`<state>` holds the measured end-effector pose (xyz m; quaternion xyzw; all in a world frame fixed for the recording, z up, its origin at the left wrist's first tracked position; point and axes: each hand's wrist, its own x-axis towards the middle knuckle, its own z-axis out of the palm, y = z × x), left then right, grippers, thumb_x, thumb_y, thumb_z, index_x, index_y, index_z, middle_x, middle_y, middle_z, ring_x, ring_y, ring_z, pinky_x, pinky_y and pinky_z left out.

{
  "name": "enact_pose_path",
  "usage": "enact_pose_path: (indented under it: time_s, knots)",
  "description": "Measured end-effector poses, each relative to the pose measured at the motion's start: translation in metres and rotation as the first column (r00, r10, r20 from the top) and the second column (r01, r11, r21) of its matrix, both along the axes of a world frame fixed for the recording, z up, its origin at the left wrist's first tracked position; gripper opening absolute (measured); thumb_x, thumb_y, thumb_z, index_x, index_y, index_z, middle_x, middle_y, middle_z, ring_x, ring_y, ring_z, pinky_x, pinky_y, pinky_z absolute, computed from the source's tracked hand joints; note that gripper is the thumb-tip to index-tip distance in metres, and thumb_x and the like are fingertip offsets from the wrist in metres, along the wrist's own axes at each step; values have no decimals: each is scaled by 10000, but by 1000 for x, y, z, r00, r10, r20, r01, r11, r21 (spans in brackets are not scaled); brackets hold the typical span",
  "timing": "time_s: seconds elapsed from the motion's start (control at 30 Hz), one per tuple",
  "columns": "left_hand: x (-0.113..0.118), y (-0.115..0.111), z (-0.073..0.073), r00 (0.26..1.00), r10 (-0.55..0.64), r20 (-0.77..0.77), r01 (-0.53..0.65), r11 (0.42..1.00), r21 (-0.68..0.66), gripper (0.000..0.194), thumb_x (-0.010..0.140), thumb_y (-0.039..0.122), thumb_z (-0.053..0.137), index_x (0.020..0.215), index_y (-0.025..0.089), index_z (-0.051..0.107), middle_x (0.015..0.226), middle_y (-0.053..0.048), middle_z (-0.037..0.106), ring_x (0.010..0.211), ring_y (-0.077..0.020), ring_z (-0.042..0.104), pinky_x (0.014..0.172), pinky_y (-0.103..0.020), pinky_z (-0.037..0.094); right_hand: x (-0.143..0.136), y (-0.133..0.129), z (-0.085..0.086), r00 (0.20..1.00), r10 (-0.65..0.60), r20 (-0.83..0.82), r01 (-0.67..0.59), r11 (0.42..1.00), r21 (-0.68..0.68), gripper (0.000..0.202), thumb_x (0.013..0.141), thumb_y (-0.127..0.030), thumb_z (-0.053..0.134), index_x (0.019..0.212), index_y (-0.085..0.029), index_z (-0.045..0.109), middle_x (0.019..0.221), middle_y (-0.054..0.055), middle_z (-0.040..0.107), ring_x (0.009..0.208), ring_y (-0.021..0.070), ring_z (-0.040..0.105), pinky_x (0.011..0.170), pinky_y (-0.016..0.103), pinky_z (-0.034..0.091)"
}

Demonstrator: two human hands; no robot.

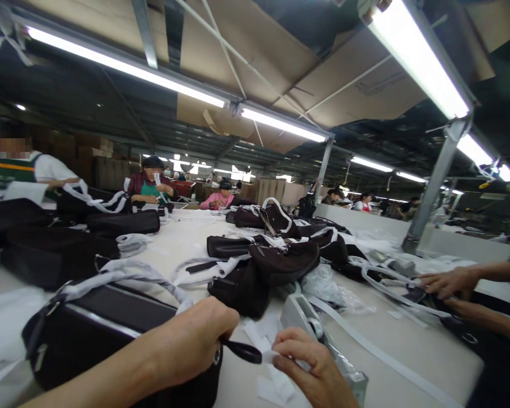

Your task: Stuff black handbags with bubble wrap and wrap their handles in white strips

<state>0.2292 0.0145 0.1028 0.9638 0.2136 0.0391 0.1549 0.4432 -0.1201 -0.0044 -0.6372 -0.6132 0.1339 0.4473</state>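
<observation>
A black handbag [123, 309] with a silver zip lies in front of me, its handle [123, 275] wrapped in white paper. My left hand [195, 340] is closed at the bag's right end on a black strap [244, 351], whose looped end sticks out to the right. My right hand [308, 362] pinches a small white strip [269, 357] between thumb and fingers at the tip of that strap. Just behind the right hand stands a pale grey tape dispenser [300, 311]. White paper pieces [276, 382] lie below the strip.
Black bags [263, 266] are piled on the white table [181, 224], with more bags [63, 255] at left. A white band [378, 354] runs across the right side. Another person's hands [454, 283] handle a bag at right. Several co-workers sit behind, near a metal post [436, 187].
</observation>
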Motion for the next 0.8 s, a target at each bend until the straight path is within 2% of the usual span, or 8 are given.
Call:
enact_pose_path:
  time_s: [0.1, 0.2, 0.27, 0.33, 0.4, 0.57, 0.7, 0.8]
  knots:
    - [-1, 3, -1, 999, 7, 39, 0, 983, -182, 182, 685, 17, 503, 652, 195, 486, 678, 30, 572, 691, -144, 572, 556, -230, 322, 0, 0, 1, 999, -23, 35, 22, 999, 23, 264, 905, -433, 615, 773, -255, 760, 867, 28, 681, 784, 172, 636, 735, 240, 468]
    - [-3, 7, 1, 996, 7, 92, 19, 961, -277, 162, 654, 55, 564, 719, 201, 590, 700, 42, 602, 711, -140, 578, 591, -208, 356, -4, -2, 6, 999, -11, 35, 11, 1000, -17, 248, 897, -421, 634, 771, -253, 765, 862, 33, 695, 778, 181, 646, 701, 246, 468]
    - [-5, 9, 5, 989, -55, 135, 93, 951, -294, 152, 663, 90, 599, 760, 205, 625, 711, 47, 596, 725, -140, 568, 625, -208, 359, -8, -3, 11, 1000, -9, 15, 9, 1000, -28, 250, 889, -419, 640, 755, -250, 766, 860, 41, 702, 791, 197, 656, 707, 259, 473]
    - [-5, 10, 8, 976, -154, 154, 194, 938, -286, 74, 732, 127, 576, 701, 193, 586, 644, 55, 519, 657, -124, 510, 607, -214, 333, -11, -5, 16, 1000, -14, 3, 14, 1000, -12, 260, 889, -423, 634, 750, -247, 766, 855, 47, 704, 796, 209, 659, 720, 271, 479]
    - [-4, 10, 9, 963, -223, 150, 255, 933, -253, 194, 789, 128, 512, 602, 177, 490, 587, 56, 432, 597, -110, 438, 570, -226, 291, -12, -7, 19, 1000, -8, 9, 8, 1000, -7, 290, 909, -430, 606, 751, -243, 760, 861, 52, 705, 812, 216, 661, 743, 280, 482]
    - [1, 3, 0, 977, -131, 165, 160, 972, -171, 235, 742, 85, 514, 528, 159, 451, 596, 34, 512, 621, -110, 492, 582, -234, 294, -9, -12, 21, 998, -2, 67, 4, 1000, -20, 327, 947, -425, 551, 762, -234, 741, 906, 60, 702, 882, 220, 661, 810, 283, 485]
    - [5, -3, -9, 980, -36, 195, 61, 991, -121, 170, 747, 130, 589, 584, 176, 599, 632, 22, 595, 676, -134, 555, 636, -240, 327, -10, -16, 22, 993, 16, 116, -12, 999, -42, 317, 956, -409, 541, 781, -242, 746, 937, 53, 708, 912, 217, 655, 827, 282, 478]
    - [7, -6, -12, 979, 12, 205, 7, 996, -89, 132, 738, 121, 630, 641, 195, 678, 671, 17, 656, 706, -146, 588, 657, -243, 345, -10, -17, 23, 991, 11, 131, -3, 998, -59, 290, 929, -402, 593, 734, -249, 744, 881, 39, 712, 870, 215, 650, 796, 291, 467]
